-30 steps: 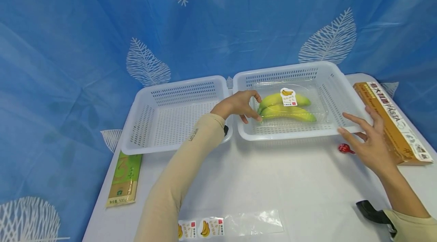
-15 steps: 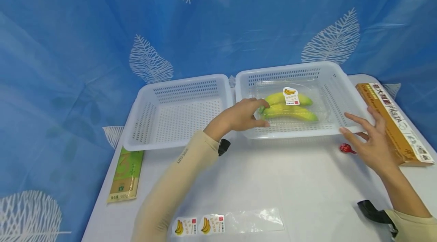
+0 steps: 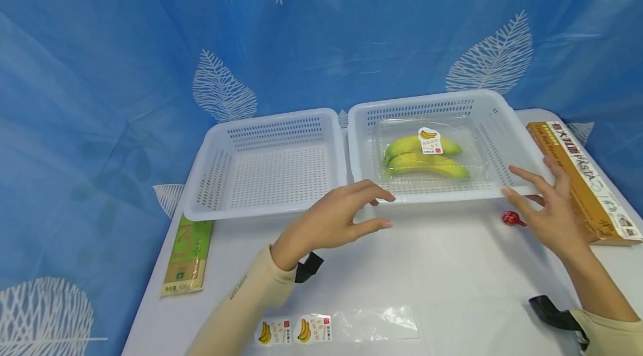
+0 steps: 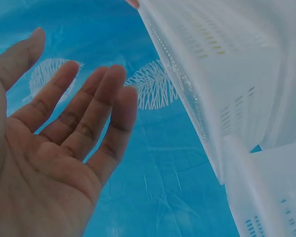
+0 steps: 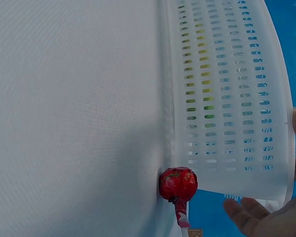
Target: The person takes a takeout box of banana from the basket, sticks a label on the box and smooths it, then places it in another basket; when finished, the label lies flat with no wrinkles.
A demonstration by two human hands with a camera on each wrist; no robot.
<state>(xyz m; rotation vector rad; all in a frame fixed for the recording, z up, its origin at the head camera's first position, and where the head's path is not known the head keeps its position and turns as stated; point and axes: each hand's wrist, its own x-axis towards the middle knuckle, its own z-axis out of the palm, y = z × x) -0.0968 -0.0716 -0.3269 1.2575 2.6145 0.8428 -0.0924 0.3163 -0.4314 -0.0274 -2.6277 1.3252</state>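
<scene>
My left hand [image 3: 329, 216], also seen palm-on in the left wrist view [image 4: 59, 143], hovers in front of the two baskets with thumb and fingers apart and nothing in them. Inside the right white basket [image 3: 432, 198] sits a clear plastic box [image 3: 474, 138]. Two yellow-green bananas [image 3: 427, 164] lie in it, and a banana sticker [image 3: 430, 141] is on the box. At that basket's front right corner, my right hand [image 3: 550, 216] rests loosely spread, its thumb at the rim; in the right wrist view its fingers [image 5: 246, 217] show beside the corner.
Another white basket [image 3: 266, 213] stands to the left. A red-wrapped lollipop [image 3: 512, 218] lies in front of the right basket, a pasta box [image 3: 582, 177] at the far right. A green packet [image 3: 188, 255] lies at left. A clear strip with banana stickers [image 3: 311, 329] lies at the front.
My left hand has let go of the clear box with the bananas and drawn back out of the right basket, toward the front left. The right hand has stayed at the corner.
</scene>
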